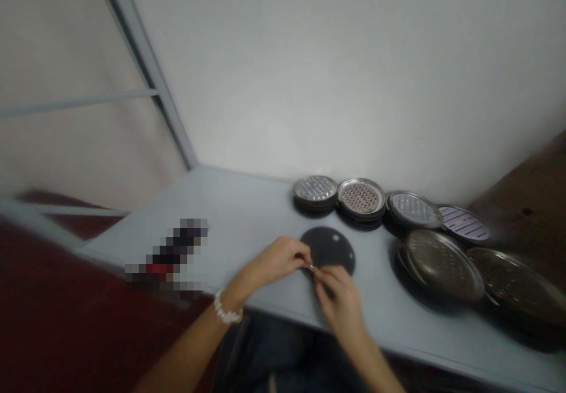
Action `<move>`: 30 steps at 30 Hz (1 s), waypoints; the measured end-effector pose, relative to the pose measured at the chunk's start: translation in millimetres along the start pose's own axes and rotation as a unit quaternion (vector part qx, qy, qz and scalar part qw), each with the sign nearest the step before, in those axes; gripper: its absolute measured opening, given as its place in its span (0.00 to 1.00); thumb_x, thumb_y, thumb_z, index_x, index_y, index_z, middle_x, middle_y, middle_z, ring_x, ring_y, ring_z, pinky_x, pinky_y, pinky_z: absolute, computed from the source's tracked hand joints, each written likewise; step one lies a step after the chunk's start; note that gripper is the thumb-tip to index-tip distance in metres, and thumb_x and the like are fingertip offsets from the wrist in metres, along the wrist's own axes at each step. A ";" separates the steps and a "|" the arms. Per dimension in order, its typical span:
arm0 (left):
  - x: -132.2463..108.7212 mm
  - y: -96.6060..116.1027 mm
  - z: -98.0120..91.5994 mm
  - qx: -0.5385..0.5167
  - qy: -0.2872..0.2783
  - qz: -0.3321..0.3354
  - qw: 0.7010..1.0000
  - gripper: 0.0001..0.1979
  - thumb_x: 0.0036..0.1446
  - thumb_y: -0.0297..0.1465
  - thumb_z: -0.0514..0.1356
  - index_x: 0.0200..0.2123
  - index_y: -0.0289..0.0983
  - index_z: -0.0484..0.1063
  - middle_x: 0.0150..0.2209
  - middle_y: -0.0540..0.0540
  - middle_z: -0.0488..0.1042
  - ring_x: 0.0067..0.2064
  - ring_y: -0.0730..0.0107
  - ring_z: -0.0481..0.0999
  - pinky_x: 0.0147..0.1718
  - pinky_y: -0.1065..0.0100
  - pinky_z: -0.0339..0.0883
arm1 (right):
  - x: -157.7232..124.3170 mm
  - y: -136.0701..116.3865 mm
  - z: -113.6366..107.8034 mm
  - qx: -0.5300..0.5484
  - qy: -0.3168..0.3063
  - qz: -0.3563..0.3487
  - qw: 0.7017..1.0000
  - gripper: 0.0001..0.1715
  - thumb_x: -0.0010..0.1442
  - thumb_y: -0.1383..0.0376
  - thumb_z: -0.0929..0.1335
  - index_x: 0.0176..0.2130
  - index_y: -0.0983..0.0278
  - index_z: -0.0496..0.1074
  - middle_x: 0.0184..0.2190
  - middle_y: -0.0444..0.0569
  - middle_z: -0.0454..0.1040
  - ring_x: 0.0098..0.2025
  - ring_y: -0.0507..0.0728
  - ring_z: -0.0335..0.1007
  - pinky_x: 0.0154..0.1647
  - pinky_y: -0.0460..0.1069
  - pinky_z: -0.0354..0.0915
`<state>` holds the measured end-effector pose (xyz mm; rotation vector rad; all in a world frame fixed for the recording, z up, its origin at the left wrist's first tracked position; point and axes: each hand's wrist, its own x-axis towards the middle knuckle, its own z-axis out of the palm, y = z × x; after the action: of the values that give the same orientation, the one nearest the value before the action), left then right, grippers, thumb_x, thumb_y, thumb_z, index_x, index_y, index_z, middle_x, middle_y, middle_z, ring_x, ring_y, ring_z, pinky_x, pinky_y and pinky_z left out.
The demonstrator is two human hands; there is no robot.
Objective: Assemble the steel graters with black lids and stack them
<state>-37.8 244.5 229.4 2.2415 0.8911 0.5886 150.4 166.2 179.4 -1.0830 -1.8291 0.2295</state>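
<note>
My left hand (287, 257), wearing a pale beaded bracelet on its wrist, is closed in a pinch. Its fingertips meet those of my right hand (340, 290), which is pinched too. Between them shows a small shiny piece (311, 267), too small to name. Just behind and partly under the fingers, a dark grey round disc (327, 245) lies on the table, with two bright spots on its surface. The fingers hide its near left edge, and I cannot tell whether they touch it.
Stacks of round metal grater plates (360, 197) stand along the wall, with larger ones (444, 263) at the right. On the left of the grey table (247, 216) lies a pixelated dark and red object (172, 257). A metal frame (154, 81) rises behind.
</note>
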 end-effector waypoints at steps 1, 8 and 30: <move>-1.9 -1.2 2.1 0.014 0.009 0.005 1.000 0.07 0.58 0.22 0.62 0.35 0.36 0.81 0.35 0.48 0.82 0.38 0.69 0.79 0.41 0.74 0.66 | 0.9 -0.2 -0.6 -0.001 -0.003 -0.001 1.000 0.12 0.64 0.73 0.65 0.40 0.62 0.78 0.34 0.50 0.78 0.36 0.58 0.72 0.37 0.52 0.71; -10.6 -10.6 10.8 0.083 0.035 0.085 0.992 0.09 0.62 0.21 0.59 0.38 0.36 0.79 0.38 0.46 0.82 0.42 0.67 0.78 0.46 0.70 0.68 | 5.1 0.2 -2.9 -0.023 -0.031 -0.017 0.999 0.11 0.64 0.73 0.65 0.40 0.64 0.77 0.35 0.52 0.78 0.37 0.58 0.74 0.38 0.52 0.72; -7.6 -10.7 11.3 0.231 -0.002 0.257 0.938 0.06 0.63 0.23 0.60 0.38 0.33 0.77 0.37 0.44 0.81 0.40 0.65 0.75 0.44 0.66 0.67 | 8.6 -0.6 -12.2 0.027 -0.067 -0.025 0.997 0.09 0.63 0.73 0.64 0.35 0.63 0.72 0.34 0.51 0.75 0.36 0.56 0.74 0.37 0.48 0.70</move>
<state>-40.7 240.5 212.8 2.9370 0.4569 0.6522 158.6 168.9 191.6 -1.0047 -1.9559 0.3265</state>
